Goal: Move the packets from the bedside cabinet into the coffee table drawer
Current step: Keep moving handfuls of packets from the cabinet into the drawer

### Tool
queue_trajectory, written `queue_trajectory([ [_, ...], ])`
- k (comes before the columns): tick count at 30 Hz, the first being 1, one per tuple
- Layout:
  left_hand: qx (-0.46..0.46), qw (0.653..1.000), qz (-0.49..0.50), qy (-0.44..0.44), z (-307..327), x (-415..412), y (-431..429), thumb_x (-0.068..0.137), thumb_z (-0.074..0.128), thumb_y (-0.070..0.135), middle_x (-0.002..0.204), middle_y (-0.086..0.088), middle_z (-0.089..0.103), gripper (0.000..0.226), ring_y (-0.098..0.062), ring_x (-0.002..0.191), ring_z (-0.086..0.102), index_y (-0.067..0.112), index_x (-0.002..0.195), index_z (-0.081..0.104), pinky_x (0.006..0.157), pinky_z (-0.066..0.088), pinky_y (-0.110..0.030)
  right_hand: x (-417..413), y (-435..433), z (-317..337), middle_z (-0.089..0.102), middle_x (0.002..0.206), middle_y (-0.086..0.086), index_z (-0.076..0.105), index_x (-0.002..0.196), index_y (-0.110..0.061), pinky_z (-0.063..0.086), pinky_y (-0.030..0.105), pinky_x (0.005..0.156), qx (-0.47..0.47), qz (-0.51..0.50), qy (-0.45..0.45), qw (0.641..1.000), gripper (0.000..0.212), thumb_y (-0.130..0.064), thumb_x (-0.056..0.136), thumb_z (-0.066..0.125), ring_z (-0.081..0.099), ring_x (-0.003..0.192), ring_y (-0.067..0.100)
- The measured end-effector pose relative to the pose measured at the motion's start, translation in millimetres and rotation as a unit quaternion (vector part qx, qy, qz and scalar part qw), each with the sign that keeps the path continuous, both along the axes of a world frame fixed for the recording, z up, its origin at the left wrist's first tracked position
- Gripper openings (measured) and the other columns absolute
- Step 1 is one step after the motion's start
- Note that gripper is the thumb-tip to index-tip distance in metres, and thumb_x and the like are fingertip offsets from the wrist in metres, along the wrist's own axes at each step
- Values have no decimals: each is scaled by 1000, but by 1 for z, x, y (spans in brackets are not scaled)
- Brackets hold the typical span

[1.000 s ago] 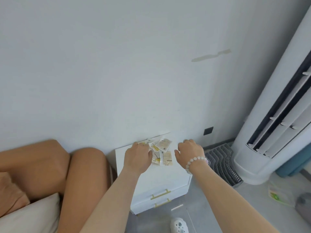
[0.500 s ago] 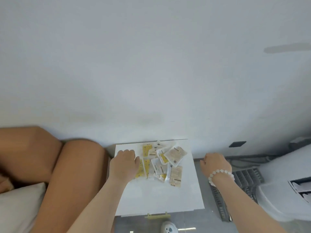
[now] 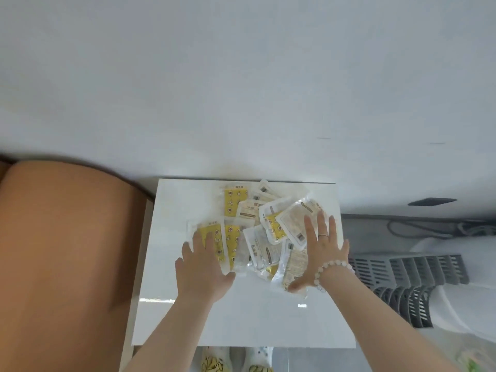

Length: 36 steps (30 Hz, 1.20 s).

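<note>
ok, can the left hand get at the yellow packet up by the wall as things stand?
Probably yes. The left hand lies flat on the near yellow packets, and the yellow packet by the wall sits face up just beyond its fingertips with nothing on top; only a pale packet overlaps its right edge.

White bedside cabinet, glossy flat top, back edge against wall at 12 o'clock. Loose pile of packets on top, spread from centre toward 1 o'clock: yellow-printed ones toward 10 o'clock side, clear and beige ones overlapping toward 2 o'clock. Front half of top toward 6 o'clock bare.
</note>
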<state>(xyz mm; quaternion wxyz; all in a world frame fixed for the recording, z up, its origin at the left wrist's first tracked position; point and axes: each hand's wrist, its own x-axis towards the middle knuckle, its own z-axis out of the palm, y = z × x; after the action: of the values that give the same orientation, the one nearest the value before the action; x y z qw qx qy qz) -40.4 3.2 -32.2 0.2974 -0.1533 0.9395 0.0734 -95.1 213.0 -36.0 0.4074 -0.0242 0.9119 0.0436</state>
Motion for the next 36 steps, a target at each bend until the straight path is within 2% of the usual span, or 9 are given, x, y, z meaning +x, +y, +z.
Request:
queue_trajectory([
  [4, 19, 999, -6, -35, -36, -17, 9, 66, 71, 60, 157, -6, -18, 121, -37, 145, -4, 26, 149, -11, 115, 16, -50, -3, -18, -33, -47, 143, 3, -41, 135, -25, -1, 62, 111, -45, -3, -18, 999, 158, -64, 45, 82, -38, 136, 27],
  [8, 38, 997, 1, -59, -55, -23, 15, 56, 74, 67, 155, -13, -19, 138, -43, 143, -4, 26, 148, -19, 112, 27, -49, 13, -16, -50, -44, 146, 5, -46, 125, -27, 12, 54, 116, -60, -5, 22, 998, 153, -63, 49, 81, -34, 138, 28],
  [13, 40, 998, -32, -41, -56, -25, 10, 75, 66, 58, 157, -14, -6, 115, -44, 143, 7, 25, 149, -15, 99, 44, -40, 19, 1, -44, -26, 155, 1, -26, 145, -25, 35, 35, 109, -75, 12, 36, 996, 140, -65, 57, 75, -23, 143, 24],
  [17, 38, 995, -56, -67, -56, -29, 5, 83, 59, 55, 157, -14, -5, 102, -45, 142, 9, 26, 150, -11, 100, 44, -40, 18, 7, -43, -15, 158, -3, -21, 148, -14, 33, 31, 110, -81, 11, 36, 996, 135, -64, 62, 72, -15, 146, 21],
  [20, 28, 995, -82, -55, -57, -26, 1, 90, 57, 39, 157, -12, -2, 90, -44, 141, 13, 28, 150, -9, 98, 45, -37, 19, 9, -44, -8, 158, -3, -13, 150, -15, 34, 32, 110, -90, 4, 39, 995, 127, -61, 66, 71, -12, 146, 21],
  [25, 22, 994, -90, -54, -59, -21, 1, 90, 55, 22, 157, -8, -4, 89, -42, 141, 12, 29, 150, -11, 94, 47, -33, 28, 11, -46, -27, 154, 7, 4, 151, -27, 34, 36, 110, -114, -55, 66, 990, 111, -57, 69, 73, -24, 143, 24],
  [30, 12, 994, -95, -51, -59, -20, 1, 90, 55, 20, 157, -9, -3, 89, -42, 141, 13, 28, 150, -11, 95, 46, -34, 37, 12, -49, -34, 150, 13, 3, 150, -33, 25, 41, 114, -106, -97, 55, 988, 101, -53, 76, 68, -31, 139, 33],
  [34, 4, 993, -106, -48, -59, -18, 1, 90, 55, 21, 157, -9, -3, 90, -42, 141, 13, 28, 150, -11, 95, 47, -34, 37, 12, -51, -30, 153, 12, 10, 147, -33, 38, 37, 109, -95, -110, 50, 988, 87, -30, 80, 67, -21, 143, 32],
  [36, 1, 993, -109, -46, -60, -17, 1, 90, 55, 22, 157, -9, -2, 90, -42, 141, 13, 28, 150, -12, 96, 46, -34, 43, 11, -52, -30, 152, 13, 12, 145, -30, 34, 37, 112, -80, -109, 56, 989, 81, -17, 83, 62, -19, 144, 34],
])
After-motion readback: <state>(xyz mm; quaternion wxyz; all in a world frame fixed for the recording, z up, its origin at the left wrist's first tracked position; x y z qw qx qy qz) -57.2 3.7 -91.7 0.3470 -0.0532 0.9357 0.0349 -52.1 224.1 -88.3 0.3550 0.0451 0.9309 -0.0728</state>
